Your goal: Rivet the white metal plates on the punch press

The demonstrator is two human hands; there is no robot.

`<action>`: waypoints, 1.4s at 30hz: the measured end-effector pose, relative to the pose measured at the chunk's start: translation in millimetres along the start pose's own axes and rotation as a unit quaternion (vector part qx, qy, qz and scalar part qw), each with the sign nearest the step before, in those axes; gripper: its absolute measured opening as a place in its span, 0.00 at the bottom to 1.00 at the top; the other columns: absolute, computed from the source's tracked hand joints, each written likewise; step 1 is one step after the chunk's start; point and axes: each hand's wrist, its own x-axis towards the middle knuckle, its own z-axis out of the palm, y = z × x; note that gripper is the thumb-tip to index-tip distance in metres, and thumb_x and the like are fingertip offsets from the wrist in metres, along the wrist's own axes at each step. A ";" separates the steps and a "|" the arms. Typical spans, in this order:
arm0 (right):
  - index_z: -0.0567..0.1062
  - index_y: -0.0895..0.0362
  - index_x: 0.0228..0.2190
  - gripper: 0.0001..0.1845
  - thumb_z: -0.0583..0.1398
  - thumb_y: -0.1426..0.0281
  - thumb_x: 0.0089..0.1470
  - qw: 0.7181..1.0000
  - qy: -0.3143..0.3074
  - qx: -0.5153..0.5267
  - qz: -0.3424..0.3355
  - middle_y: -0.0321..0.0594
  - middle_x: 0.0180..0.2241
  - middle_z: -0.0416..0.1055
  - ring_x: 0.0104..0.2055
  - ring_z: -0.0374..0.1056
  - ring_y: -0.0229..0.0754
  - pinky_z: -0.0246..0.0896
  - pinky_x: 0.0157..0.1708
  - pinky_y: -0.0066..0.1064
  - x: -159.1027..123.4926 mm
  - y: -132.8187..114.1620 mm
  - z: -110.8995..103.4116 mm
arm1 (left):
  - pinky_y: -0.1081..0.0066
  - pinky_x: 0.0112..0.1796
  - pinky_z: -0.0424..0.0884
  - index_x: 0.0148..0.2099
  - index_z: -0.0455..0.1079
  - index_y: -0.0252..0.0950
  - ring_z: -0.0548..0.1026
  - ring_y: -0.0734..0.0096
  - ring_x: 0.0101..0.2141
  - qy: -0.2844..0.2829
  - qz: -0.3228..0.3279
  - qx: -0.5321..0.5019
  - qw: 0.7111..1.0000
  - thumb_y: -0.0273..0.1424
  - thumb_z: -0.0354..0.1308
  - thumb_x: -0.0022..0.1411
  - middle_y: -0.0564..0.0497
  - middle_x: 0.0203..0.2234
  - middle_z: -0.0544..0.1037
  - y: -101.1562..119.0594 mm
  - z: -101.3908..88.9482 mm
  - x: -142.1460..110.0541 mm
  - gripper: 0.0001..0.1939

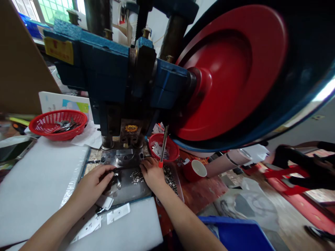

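A big blue press (115,69) w/ a huge red wheel (230,73) is seen over the counter (39,181). Both hands are placed on the metal plate (131,188) right under the press head.

The left hand (94,183) is laid at the plate's left side. Its fingers (110,173) are pinched on a thin dark metal strip (123,168), which is held flat, pointing toward the middle under the punch. The right hand (151,172) is set on the plate's right side, fingers curled down by the strip's other end; if the strip is gripped or only touched by them can't be told, it's too small and dark.

A heap of small shiny bits (137,177) is seen between the hands, and more are spread in a tray at the right (171,179). A rod w/ a red tip (162,146) hangs just by the right hand.

It looks like the lining-up step: the strip is being put in place under the punch. For the next move, the strip should be kept straight and the fingers kept well out from under the head, prob. the biggest danger here.

Also seen: a red basket (58,123) at the left w/ dark parts, a smaller red basket (163,148) behind the right hand, a red cup (195,170), white foam sheets, and a blue bin (235,233).
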 end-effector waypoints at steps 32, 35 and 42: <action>0.76 0.51 0.42 0.13 0.56 0.61 0.59 0.986 0.005 0.049 -0.157 0.38 0.46 0.73 0.50 0.62 0.46 0.54 0.52 0.41 50.1 -36.8 -15.3 | 0.66 0.39 0.69 0.41 0.74 0.39 0.76 0.62 0.37 0.052 -0.062 -0.050 0.995 0.46 0.55 0.54 0.51 0.36 0.80 35.0 -15.5 37.4 0.19; 0.75 0.54 0.44 0.14 0.55 0.64 0.60 0.985 0.035 0.111 -0.124 0.41 0.46 0.72 0.50 0.63 0.44 0.57 0.51 0.38 49.8 -32.7 -11.8 | 0.66 0.38 0.69 0.40 0.75 0.38 0.76 0.61 0.36 0.055 -0.051 -0.017 0.997 0.45 0.53 0.55 0.50 0.35 0.81 41.4 -6.5 51.1 0.19; 0.76 0.50 0.43 0.12 0.56 0.65 0.59 0.989 0.024 0.091 -0.116 0.37 0.48 0.72 0.55 0.60 0.46 0.49 0.57 0.44 43.0 -30.2 -8.9 | 0.65 0.44 0.68 0.39 0.76 0.37 0.76 0.59 0.41 0.081 -0.024 0.017 0.996 0.41 0.52 0.55 0.47 0.38 0.80 39.2 9.8 64.8 0.17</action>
